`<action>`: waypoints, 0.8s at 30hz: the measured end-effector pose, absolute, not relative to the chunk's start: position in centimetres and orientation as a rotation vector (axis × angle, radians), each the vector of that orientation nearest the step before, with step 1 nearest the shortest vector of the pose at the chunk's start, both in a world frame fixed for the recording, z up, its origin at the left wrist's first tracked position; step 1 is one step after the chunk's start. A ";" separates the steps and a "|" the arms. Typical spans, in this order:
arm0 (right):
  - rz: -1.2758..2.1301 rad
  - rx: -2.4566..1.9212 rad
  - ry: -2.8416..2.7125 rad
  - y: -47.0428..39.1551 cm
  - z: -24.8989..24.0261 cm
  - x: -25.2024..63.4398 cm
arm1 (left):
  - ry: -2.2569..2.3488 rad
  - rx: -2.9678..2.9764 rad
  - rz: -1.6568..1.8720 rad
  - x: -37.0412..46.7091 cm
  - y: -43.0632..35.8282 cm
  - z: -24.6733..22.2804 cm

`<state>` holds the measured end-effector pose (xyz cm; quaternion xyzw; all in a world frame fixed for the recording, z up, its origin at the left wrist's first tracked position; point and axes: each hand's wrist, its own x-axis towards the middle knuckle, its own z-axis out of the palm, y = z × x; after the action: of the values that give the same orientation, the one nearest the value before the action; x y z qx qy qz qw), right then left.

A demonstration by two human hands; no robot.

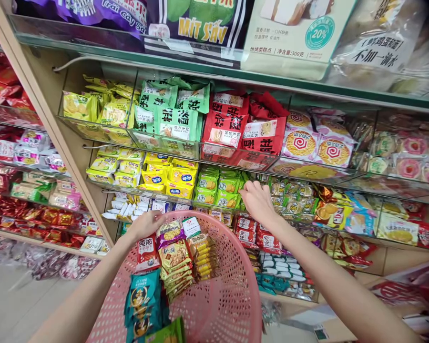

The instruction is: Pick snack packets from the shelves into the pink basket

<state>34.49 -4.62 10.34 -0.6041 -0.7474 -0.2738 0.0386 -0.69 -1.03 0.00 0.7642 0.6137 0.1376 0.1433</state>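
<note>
Here, snack packets (174, 259) in pink basket (232, 288)

"What colour's that basket (234, 281)?"
"Pink, patterned with holes; the pouches (153, 285) in it are teal."
"And those spiral packs (300, 143)?"
"Red swirls on gold; the little packets (229, 185) below, bright green."

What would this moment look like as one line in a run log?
left hand: holding rim of pink basket | right hand: at shelved green packets, grip unclear | basket contents: assorted packets
</note>
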 end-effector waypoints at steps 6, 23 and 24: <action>-0.763 -1.860 -2.284 -4.4 10.4 34.4 | 1.774 2.208 0.386 -0.6 -1.0 -0.1; -0.423 -1.838 -2.224 -4.1 13.5 31.6 | 1.759 2.192 0.419 -0.6 -1.1 0.2; -0.460 -1.832 -2.216 -4.2 13.9 31.3 | 1.752 2.198 0.427 -0.5 -1.1 0.2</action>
<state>31.30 -4.20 13.93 -0.6251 -0.7560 -0.1570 0.1146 -0.54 -1.10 0.17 0.7645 0.6094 0.1485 0.1486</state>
